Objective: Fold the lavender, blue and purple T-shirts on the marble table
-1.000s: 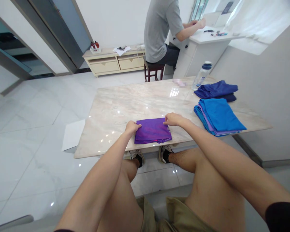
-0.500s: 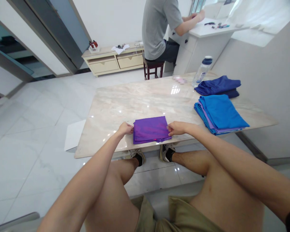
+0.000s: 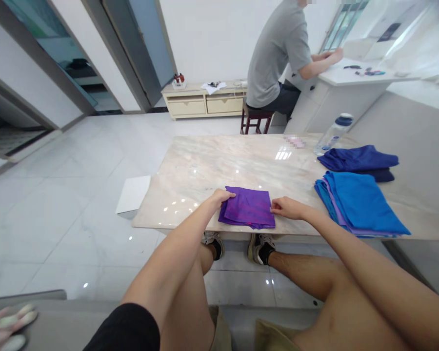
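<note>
A folded purple cloth (image 3: 248, 207) lies near the front edge of the marble-patterned table (image 3: 205, 161), its layers slightly uneven along the bottom. My left hand (image 3: 222, 196) grips its left edge, thumb on top and the other fingers hidden beneath. At the opposite side, the closed fingertips of my right hand (image 3: 287, 207) meet the right edge of the cloth. To the right is a stack of folded blue and lilac cloths (image 3: 368, 202). Behind that stack sit dark blue cloths (image 3: 358, 158).
A clear water bottle (image 3: 334, 134) with a dark blue and white lid stands at the table's back right. Beyond the table, a person in a grey shirt (image 3: 278, 53) sits on a stool (image 3: 256, 117) at a white counter (image 3: 362, 73). A low cabinet (image 3: 205, 105) lines the wall.
My left thumb now rests on top of the purple cloth, and that hand has come further over its left edge. The camera view has shifted; the seated person stays at the counter.
</note>
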A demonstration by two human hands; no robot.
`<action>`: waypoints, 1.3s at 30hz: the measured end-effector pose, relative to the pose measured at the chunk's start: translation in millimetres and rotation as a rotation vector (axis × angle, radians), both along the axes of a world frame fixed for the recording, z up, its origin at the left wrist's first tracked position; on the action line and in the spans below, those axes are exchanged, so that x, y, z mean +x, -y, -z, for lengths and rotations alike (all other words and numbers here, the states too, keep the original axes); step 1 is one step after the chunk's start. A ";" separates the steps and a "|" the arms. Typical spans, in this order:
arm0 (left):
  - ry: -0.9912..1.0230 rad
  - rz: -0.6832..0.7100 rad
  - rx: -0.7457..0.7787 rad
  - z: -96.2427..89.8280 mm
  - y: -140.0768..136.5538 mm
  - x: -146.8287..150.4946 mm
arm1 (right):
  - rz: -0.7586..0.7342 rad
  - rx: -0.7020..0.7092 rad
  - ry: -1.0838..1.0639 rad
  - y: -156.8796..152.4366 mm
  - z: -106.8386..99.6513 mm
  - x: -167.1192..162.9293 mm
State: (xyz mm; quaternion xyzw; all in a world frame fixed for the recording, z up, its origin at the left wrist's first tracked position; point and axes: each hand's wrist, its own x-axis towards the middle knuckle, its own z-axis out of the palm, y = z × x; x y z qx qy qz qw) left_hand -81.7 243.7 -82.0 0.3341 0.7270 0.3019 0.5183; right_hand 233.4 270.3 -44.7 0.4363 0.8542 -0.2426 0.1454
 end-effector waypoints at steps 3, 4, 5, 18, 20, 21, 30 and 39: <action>0.001 -0.110 0.012 -7.4 9.2 -26.6 | -0.002 -0.013 -0.044 -8.7 2.8 3.4; -0.009 -0.155 0.022 -9.9 14.3 -41.2 | 0.002 -0.018 -0.061 -11.8 3.2 3.2; -0.023 -0.206 0.032 -12.2 20.9 -58.4 | 0.008 -0.019 -0.080 -14.8 3.0 2.2; -0.114 -0.654 -0.035 -16.2 165.7 -233.6 | -0.027 -0.038 -0.188 -19.2 -5.0 -29.7; -0.152 -0.630 -0.055 -15.0 173.3 -238.9 | -0.038 -0.050 -0.175 -17.6 -4.0 -31.6; -0.184 -0.615 -0.069 -15.5 176.1 -241.8 | -0.041 -0.053 -0.169 -16.7 -3.6 -32.3; -0.621 -0.362 -0.123 -53.3 195.5 -245.4 | -0.022 -0.070 -0.064 -14.0 -1.9 -33.9; -0.737 -0.013 0.216 -113.0 224.3 -138.1 | -0.030 -0.074 -0.011 -8.8 -50.0 -47.5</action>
